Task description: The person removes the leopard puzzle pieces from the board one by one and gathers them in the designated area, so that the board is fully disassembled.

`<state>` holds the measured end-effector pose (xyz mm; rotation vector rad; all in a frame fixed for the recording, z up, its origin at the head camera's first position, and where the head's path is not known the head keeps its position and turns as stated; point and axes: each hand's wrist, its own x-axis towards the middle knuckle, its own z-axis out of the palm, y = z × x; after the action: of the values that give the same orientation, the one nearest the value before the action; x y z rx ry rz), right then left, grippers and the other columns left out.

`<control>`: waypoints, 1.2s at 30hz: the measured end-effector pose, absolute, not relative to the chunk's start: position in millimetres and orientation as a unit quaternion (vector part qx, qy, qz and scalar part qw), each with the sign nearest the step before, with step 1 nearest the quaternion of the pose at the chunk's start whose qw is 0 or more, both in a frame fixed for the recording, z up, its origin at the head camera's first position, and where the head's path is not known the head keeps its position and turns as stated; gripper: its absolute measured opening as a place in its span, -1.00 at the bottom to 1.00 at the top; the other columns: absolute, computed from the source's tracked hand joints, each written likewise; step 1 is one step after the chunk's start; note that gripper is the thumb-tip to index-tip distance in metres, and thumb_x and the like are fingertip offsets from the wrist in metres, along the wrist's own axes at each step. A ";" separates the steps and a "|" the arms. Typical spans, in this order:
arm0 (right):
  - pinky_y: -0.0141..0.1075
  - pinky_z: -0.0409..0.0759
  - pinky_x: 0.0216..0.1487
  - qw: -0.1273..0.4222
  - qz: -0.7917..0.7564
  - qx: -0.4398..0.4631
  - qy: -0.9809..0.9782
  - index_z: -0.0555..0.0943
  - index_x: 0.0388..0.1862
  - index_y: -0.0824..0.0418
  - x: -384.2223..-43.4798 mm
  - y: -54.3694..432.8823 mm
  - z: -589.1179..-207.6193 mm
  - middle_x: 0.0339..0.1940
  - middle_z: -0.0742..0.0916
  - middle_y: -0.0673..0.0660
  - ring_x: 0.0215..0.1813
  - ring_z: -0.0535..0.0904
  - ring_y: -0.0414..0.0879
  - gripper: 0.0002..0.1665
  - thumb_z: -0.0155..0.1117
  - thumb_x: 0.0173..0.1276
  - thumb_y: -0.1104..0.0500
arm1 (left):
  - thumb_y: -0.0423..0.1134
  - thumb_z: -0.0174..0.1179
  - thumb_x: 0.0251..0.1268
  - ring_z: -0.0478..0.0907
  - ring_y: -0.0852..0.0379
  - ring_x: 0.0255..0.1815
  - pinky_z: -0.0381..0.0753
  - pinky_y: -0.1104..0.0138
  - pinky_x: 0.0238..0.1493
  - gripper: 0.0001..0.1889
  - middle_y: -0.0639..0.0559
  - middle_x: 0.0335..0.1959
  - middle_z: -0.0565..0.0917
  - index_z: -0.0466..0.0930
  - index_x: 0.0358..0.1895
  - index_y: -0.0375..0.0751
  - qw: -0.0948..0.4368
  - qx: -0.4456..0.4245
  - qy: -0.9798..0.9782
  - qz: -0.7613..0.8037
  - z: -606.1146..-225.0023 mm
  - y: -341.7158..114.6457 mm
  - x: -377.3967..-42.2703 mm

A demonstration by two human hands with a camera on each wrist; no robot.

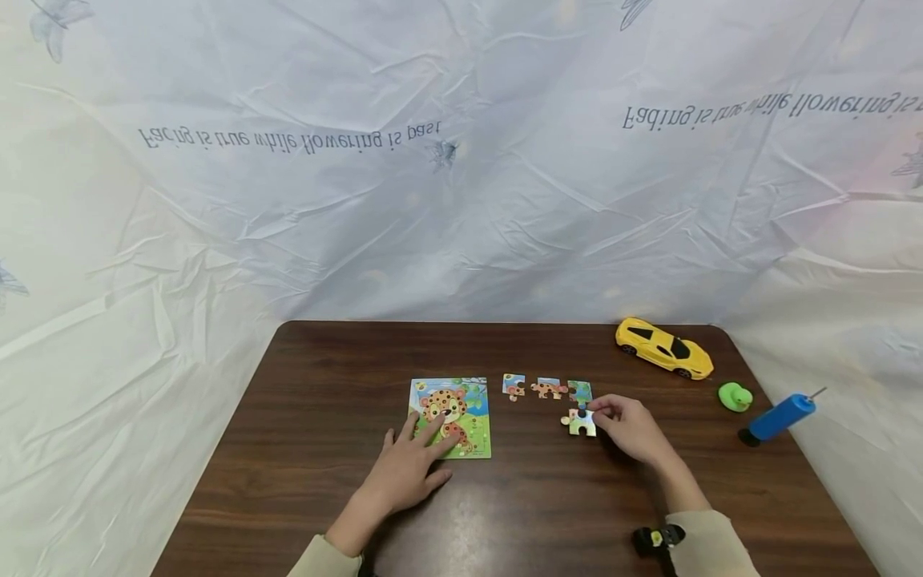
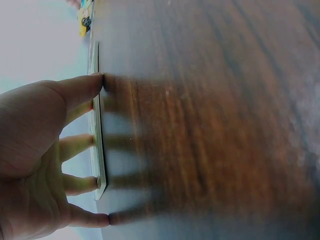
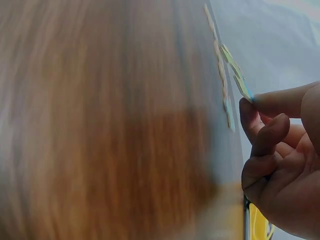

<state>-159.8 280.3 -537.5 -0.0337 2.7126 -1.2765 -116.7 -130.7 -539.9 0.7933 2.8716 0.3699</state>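
Note:
A square leopard picture puzzle board [image 1: 472, 401] lies on the brown table. Spread across its lower left is my left hand [image 1: 405, 473], fingers straight, fingertips resting on the board; the left wrist view shows the board's thin edge [image 2: 101, 165] under them. My right hand [image 1: 633, 429] pinches a green jigsaw piece [image 1: 581, 422] between thumb and fingers, and in the right wrist view the piece [image 3: 235, 70] is tilted above the tabletop. Just behind it are three loose pieces in a row: a left one [image 1: 513, 385], a spotted middle one [image 1: 549, 388] and a blue-green one [image 1: 579, 390].
At the table's [image 1: 324, 377] back right stands a yellow toy car [image 1: 663, 348]. Nearer the right edge are a green rubber duck [image 1: 735, 396] and a blue cylinder with a thin metal tip [image 1: 782, 417]. Pale printed cloth [image 1: 461, 224] hangs behind the table.

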 end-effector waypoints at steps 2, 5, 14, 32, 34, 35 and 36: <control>-0.25 0.48 -0.33 0.080 -0.422 -0.013 0.903 0.71 0.00 0.31 -158.9 284.3 -538.5 -0.21 0.72 0.12 -0.33 0.49 -0.06 -0.82 0.23 0.56 0.26 | 0.13 0.20 0.54 0.12 -0.47 0.57 0.29 -0.52 0.21 -0.42 -0.07 0.63 0.24 0.43 0.55 0.21 0.071 0.263 0.954 0.123 -539.8 -130.5 -116.8; -0.23 0.49 -0.28 0.092 -0.418 -0.004 0.904 0.71 -0.04 0.29 -158.8 286.6 -540.8 -0.24 0.72 0.10 -0.30 0.51 -0.06 -0.84 0.25 0.53 0.27 | 0.13 0.20 0.54 0.12 -0.47 0.57 0.29 -0.52 0.21 -0.42 -0.07 0.63 0.24 0.43 0.55 0.21 0.073 0.262 0.954 0.123 -539.6 -130.3 -116.7; -0.16 0.51 -0.23 0.098 -0.395 0.002 0.913 0.72 -0.03 0.25 -158.4 285.8 -544.7 -0.22 0.72 0.08 -0.27 0.54 -0.05 -0.84 0.24 0.53 0.27 | 0.13 0.21 0.53 0.12 -0.47 0.56 0.29 -0.52 0.20 -0.42 -0.07 0.63 0.24 0.43 0.55 0.21 0.070 0.264 0.954 0.122 -540.4 -130.0 -116.9; -0.15 0.50 -0.22 0.085 -0.355 0.006 0.931 0.71 0.14 0.22 -154.7 290.0 -539.3 -0.07 0.73 0.13 -0.22 0.54 -0.05 -0.72 0.13 0.62 0.22 | 0.12 0.22 0.53 0.12 -0.47 0.56 0.27 -0.54 0.20 -0.42 -0.08 0.63 0.25 0.45 0.54 0.20 0.068 0.264 0.954 0.127 -540.5 -129.8 -116.6; -0.15 0.50 -0.23 0.084 -0.357 0.007 0.930 0.71 0.14 0.22 -154.6 290.6 -539.3 -0.09 0.73 0.14 -0.24 0.53 -0.04 -0.72 0.13 0.62 0.21 | 0.12 0.22 0.52 0.12 -0.48 0.56 0.27 -0.54 0.19 -0.42 -0.08 0.63 0.25 0.45 0.54 0.19 0.068 0.264 0.954 0.127 -540.9 -129.7 -117.0; -0.16 0.48 -0.24 0.085 -0.359 0.009 0.930 0.71 0.15 0.22 -154.4 290.7 -539.2 -0.09 0.73 0.13 -0.26 0.52 -0.04 -0.72 0.14 0.62 0.21 | 0.12 0.22 0.53 0.12 -0.47 0.56 0.27 -0.54 0.20 -0.42 -0.07 0.63 0.24 0.44 0.54 0.20 0.070 0.262 0.954 0.127 -541.1 -129.6 -117.0; -0.16 0.48 -0.25 0.085 -0.358 0.011 0.930 0.70 0.15 0.22 -154.3 291.1 -539.4 -0.09 0.73 0.13 -0.27 0.51 -0.04 -0.72 0.14 0.62 0.20 | 0.12 0.21 0.53 0.12 -0.47 0.57 0.27 -0.54 0.20 -0.42 -0.07 0.63 0.24 0.44 0.54 0.20 0.070 0.262 0.954 0.127 -541.5 -129.6 -117.1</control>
<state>-154.3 291.1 -539.4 0.0322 2.7724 -1.0689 -117.1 -129.6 -541.5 0.7876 2.8714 0.3809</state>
